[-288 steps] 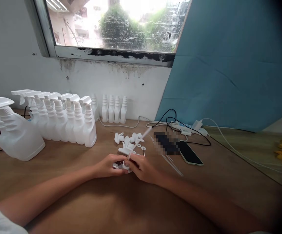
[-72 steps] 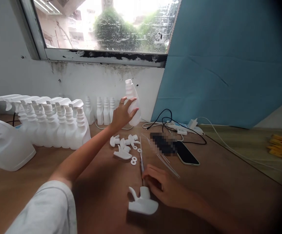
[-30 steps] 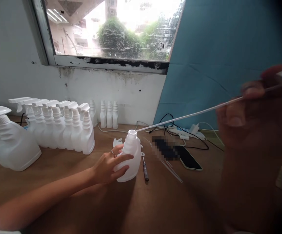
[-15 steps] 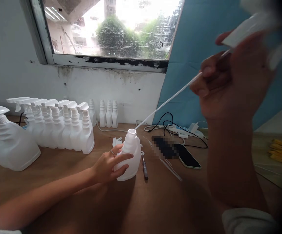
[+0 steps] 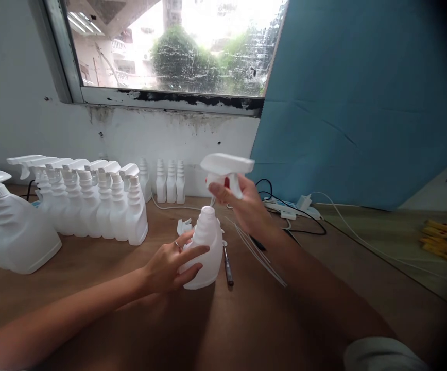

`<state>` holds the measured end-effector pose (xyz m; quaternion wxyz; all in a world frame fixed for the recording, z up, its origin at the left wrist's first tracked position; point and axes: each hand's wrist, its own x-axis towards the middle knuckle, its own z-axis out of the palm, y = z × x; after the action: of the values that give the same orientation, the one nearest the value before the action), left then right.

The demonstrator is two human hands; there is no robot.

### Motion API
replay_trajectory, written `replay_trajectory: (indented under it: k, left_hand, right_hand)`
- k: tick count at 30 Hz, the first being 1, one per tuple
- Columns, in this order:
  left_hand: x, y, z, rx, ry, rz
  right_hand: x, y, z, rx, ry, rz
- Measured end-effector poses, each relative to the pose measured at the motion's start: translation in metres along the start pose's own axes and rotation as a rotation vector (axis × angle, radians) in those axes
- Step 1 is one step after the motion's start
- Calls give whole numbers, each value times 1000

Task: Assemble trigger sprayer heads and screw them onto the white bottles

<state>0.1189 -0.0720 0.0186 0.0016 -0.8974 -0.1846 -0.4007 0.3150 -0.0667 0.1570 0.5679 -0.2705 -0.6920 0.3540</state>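
Observation:
A white plastic spray bottle (image 5: 208, 257) without its head stands upright on the table. My left hand (image 5: 175, 263) is wrapped round its lower left side, with a ring on one finger. Just above and to the right of the bottle's neck, my right hand (image 5: 244, 201) grips a white trigger spray head (image 5: 227, 164). Its nozzle end and trigger show past the fingers. A short piece of the thin tube shows between the head and the neck; how far it reaches inside the bottle is hidden. Beside the bottle lies a screwdriver (image 5: 228, 265).
Several capped spray bottles (image 5: 136, 216) stand in a row on the left. Small bottles (image 5: 171, 183) line the wall. Thin white tubes (image 5: 260, 255) lie right of the screwdriver. Cables and a power strip (image 5: 289, 206) are behind, and yellow objects (image 5: 443, 242) sit far right.
My right hand has come down and left from high on the right, bringing the spray head close over the bottle's neck. The left hand keeps its hold on the bottle.

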Motion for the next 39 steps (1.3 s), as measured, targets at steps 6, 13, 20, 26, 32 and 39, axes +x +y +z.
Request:
replay_trajectory:
  k: [6,13,20,26,32,39]
  left_hand:
    - [10,2,-5,-259,243,-60]
    - [80,35,-57,-175,444,-154]
    - [111,36,-85,-376,229,-279]
    - [105,31,-93,-333,216,-298]
    - [106,35,-90,-278,244,-281]
    - [105,36,-89,-247,248,-282]
  right_hand:
    - [-22,28,14,174,-170,122]
    - [-33,34,26,233,-104,93]
    - [-39,32,22,363,-226,83]
    - [-35,38,21,484,-248,140]
    - [-32,37,22,502,-255,192]
    - [-31,34,24,464,-243,210]
